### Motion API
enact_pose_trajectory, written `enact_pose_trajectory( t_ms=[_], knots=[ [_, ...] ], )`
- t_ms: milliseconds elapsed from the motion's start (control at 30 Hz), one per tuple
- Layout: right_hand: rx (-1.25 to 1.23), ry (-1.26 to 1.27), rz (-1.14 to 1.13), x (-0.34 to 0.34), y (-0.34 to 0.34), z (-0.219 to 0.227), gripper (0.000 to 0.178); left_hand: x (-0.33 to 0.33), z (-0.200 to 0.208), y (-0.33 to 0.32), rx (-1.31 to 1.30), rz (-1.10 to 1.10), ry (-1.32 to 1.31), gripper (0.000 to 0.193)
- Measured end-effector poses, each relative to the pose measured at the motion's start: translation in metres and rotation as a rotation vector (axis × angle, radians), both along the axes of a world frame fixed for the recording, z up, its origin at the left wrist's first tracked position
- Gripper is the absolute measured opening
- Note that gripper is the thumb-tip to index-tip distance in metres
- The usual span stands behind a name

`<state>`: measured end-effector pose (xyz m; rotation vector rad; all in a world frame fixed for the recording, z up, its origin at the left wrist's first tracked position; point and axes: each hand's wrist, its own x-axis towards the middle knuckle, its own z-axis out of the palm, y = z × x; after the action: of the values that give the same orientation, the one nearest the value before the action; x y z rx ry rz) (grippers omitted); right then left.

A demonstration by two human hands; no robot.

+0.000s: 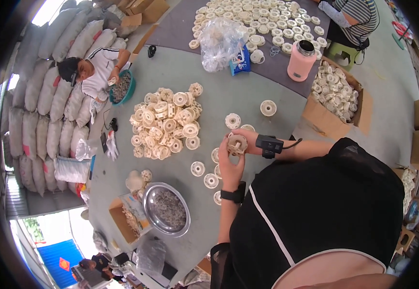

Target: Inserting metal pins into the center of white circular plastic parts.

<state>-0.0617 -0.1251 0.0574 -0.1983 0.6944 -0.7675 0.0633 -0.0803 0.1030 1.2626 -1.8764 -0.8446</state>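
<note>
I see a bowl of grey bits leftward of left hand and right hand, which grasp a wheel between them.

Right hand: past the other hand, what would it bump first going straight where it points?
The right hand would probably meet the heap of cream parts, though its height is unclear.
</note>
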Motion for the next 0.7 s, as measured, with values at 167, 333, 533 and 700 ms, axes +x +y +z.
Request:
enact_pose_trajectory(
  t_ms=[167,333,533,700],
  knots=[
    [0.295,-0.160,-0.031,-0.009,0.000,-0.007,0.035,0.014,-0.030,0.004,0.456,0.181,0.935,0.056],
    [0.273,-0.119,-0.035,-0.021,0.005,-0.050,0.036,0.051,-0.095,0.007,0.704,0.332,0.760,0.050],
    [0.374,-0.033,-0.100,-0.028,0.006,-0.044,0.034,0.043,-0.140,0.037,0.321,0.287,-0.164,0.066],
    [0.252,-0.286,-0.048,-0.030,0.010,-0.064,0.028,0.043,-0.132,0.031,0.157,0.371,-0.205,0.060]
  ],
)
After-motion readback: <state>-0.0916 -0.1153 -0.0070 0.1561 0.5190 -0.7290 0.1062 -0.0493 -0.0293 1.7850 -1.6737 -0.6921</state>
